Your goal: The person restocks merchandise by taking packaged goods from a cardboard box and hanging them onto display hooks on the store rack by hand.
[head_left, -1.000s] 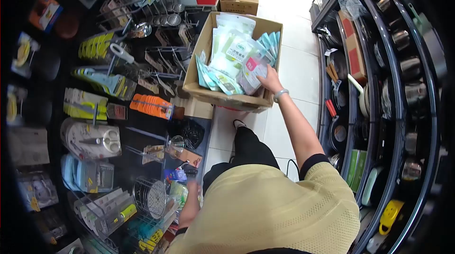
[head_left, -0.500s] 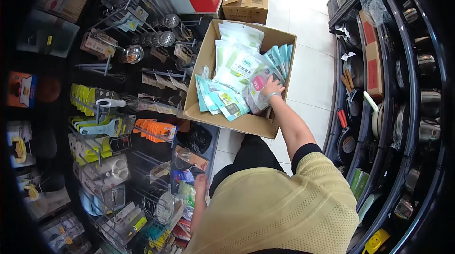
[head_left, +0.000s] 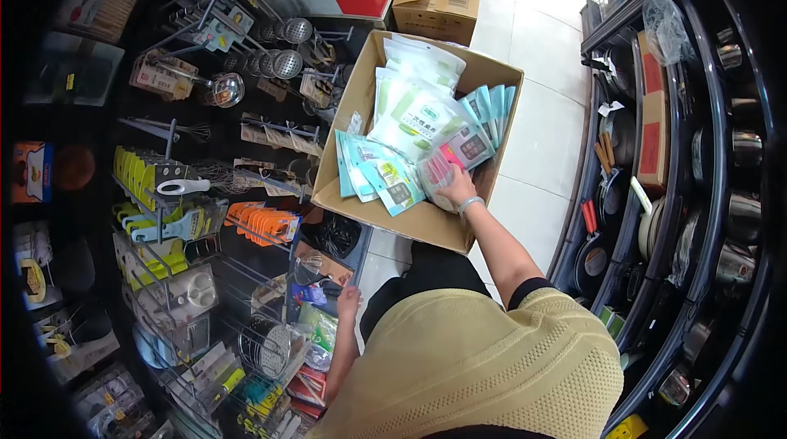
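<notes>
My right hand (head_left: 457,189) reaches into an open cardboard box (head_left: 369,213) and grips a clear plastic packet with a pink label (head_left: 436,170), fingers closed over its edge. Under and behind it lies a large white-and-green bag of disposable tablecloths (head_left: 410,115). Teal packets (head_left: 389,183) stand at the box's near left, and more teal packets (head_left: 485,107) lean along its right side. My left hand (head_left: 350,301) hangs low beside the shelf with its fingers curled, near a dark handle-like shape. Whether it holds anything is unclear.
To the left, a rack carries skimmers (head_left: 288,63), orange carded items (head_left: 261,222) and green tools (head_left: 135,172). Pots and pans (head_left: 592,263) fill shelves on the right. Another cardboard box (head_left: 434,9) stands on the tiled floor (head_left: 541,127) behind.
My right hand has drawn slightly down and left, and the pink-labelled packet has tilted and bunched in its grip. My left hand has risen slightly. The view has shifted a little.
</notes>
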Available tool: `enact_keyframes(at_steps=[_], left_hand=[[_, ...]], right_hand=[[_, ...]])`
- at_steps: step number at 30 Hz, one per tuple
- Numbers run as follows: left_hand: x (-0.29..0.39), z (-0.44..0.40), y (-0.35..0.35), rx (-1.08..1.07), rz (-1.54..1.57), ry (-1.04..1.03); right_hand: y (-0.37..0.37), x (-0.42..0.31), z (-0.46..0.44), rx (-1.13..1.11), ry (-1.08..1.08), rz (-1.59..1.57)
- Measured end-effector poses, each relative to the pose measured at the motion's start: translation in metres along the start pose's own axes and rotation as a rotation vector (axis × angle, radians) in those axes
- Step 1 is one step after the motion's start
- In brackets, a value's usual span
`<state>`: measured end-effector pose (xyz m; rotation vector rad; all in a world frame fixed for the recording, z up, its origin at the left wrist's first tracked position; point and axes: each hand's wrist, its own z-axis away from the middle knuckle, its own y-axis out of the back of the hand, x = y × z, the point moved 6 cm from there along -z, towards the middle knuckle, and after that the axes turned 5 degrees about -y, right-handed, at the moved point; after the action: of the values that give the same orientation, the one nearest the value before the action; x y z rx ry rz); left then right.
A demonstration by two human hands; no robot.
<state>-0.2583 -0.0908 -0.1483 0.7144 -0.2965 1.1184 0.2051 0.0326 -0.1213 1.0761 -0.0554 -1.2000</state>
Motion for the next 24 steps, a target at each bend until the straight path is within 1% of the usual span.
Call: enact_keyframes(at_steps=[3, 6, 8, 9, 10, 13, 15, 16, 18, 20, 22, 23, 24], left_hand=[[0.015, -0.002, -0.009, -0.009, 0.014, -0.049], [0.031, 0.000, -0.014, 0.010, -0.059, -0.128], [0.035, -0.002, -0.016, 0.013, -0.098, -0.228], [0.038, -0.003, -0.016, 0.015, -0.119, -0.278], [0.060, 0.012, -0.018, 0.016, -0.118, -0.281], [0.085, 0.023, -0.016, 0.054, -0.146, -0.405], [0.090, 0.025, -0.019, 0.010, 0.112, -0.344], [0.095, 0.028, -0.022, -0.013, 0.243, -0.317], [0.134, 0.052, -0.028, -0.095, 0.355, -0.328], [0.185, 0.086, -0.033, -0.147, 0.459, -0.593], [0.223, 0.120, -0.030, -0.104, 0.457, -0.767], [0.233, 0.130, -0.026, -0.087, 0.488, -0.790], [0.241, 0.138, -0.021, -0.067, 0.519, -0.814]], right_hand=[[-0.004, -0.005, -0.011, 0.037, 0.050, 0.113], [0.003, -0.006, -0.021, 0.103, 0.143, 0.219], [0.022, -0.016, -0.015, 0.149, 0.203, 0.250], [0.024, -0.013, -0.021, 0.119, 0.214, 0.285], [0.037, -0.020, -0.014, 0.112, 0.229, 0.290], [0.080, -0.035, 0.001, 0.134, 0.331, 0.286], [0.113, -0.043, 0.012, 0.015, 0.327, 0.056], [0.128, -0.052, 0.021, -0.050, 0.366, -0.072], [0.147, -0.068, 0.037, -0.182, 0.447, -0.263], [0.156, -0.088, 0.055, -0.318, 0.536, -0.383], [0.156, -0.121, 0.092, -0.453, 0.641, -0.437], [0.154, -0.137, 0.114, -0.530, 0.692, -0.461], [0.150, -0.150, 0.135, -0.630, 0.693, -0.439]])
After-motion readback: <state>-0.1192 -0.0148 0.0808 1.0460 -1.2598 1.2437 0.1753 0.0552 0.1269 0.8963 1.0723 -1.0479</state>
